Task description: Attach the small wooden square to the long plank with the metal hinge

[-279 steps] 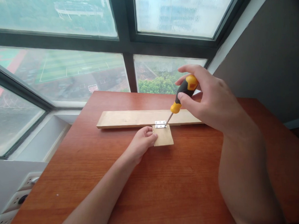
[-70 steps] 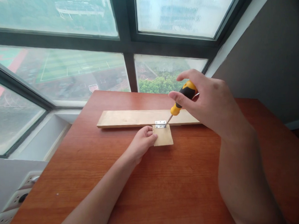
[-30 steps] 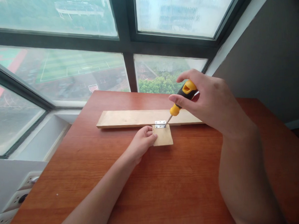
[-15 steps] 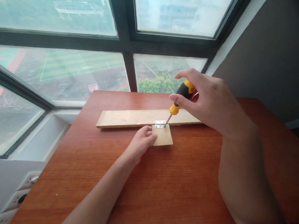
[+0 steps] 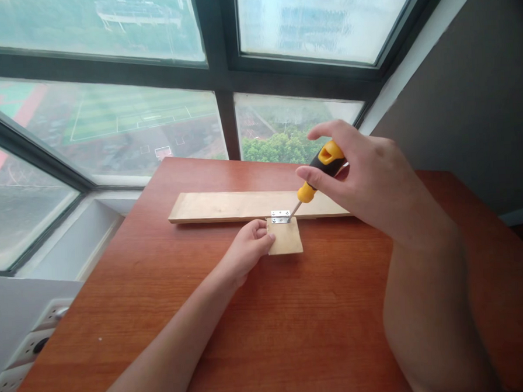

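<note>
My left hand (image 5: 252, 247) pinches the left edge of a small square wooden piece (image 5: 285, 240), thumb on top. A silver metal hinge (image 5: 281, 216) spans from this piece to a long pale wooden board (image 5: 227, 206) behind it. In my right hand (image 5: 370, 178) is a yellow and black screwdriver (image 5: 325, 162), tilted, held by thumb and curled fingers with the index finger raised off the handle. Its tip meets the right end of the hinge's near leaf; whether a screw sits under it is too small to tell.
Everything lies on a reddish-brown wooden table (image 5: 269, 336). Large windows with dark frames (image 5: 224, 81) rise behind its far edge. At the lower left are wall sockets (image 5: 30, 351) with something plugged in. A dark wall (image 5: 471, 103) stands on the right.
The screwdriver's handle has turned in my right hand, showing its yellow slotted end more. The left hand, hinge and wood stay in place.
</note>
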A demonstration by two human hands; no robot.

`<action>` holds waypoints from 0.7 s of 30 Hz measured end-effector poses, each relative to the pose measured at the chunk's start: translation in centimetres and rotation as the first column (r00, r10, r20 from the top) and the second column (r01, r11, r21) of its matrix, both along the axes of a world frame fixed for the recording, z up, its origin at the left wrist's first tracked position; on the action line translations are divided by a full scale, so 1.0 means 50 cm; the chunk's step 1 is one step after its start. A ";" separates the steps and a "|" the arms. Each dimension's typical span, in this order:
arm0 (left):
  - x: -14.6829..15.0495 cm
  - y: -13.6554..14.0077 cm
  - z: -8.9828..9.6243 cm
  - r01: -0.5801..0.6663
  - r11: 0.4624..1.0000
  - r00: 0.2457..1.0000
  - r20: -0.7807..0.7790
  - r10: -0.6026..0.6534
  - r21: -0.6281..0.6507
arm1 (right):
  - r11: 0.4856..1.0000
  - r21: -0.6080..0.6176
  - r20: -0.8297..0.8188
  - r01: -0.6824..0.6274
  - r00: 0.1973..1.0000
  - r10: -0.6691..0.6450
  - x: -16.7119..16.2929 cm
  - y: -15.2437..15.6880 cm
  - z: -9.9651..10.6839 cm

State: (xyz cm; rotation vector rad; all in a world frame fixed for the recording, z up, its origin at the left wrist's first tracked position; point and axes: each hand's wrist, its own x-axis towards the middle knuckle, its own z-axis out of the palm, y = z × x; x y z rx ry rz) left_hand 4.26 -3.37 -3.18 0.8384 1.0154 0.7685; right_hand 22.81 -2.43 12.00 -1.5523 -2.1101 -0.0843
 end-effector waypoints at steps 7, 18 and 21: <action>0.001 0.001 -0.002 -0.004 1.000 1.000 0.000 0.004 -0.002 | 0.960 -0.108 -0.143 -0.259 0.960 0.243 0.010 -0.006 0.007; 0.002 0.000 0.004 -0.003 1.000 1.000 -0.013 0.003 0.000 | 0.998 -0.032 -0.052 -0.061 0.997 0.059 0.007 0.005 0.002; 0.003 0.000 0.003 -0.009 1.000 1.000 -0.020 0.009 0.002 | 0.971 -0.097 -0.162 -0.218 0.966 0.201 0.010 -0.002 0.007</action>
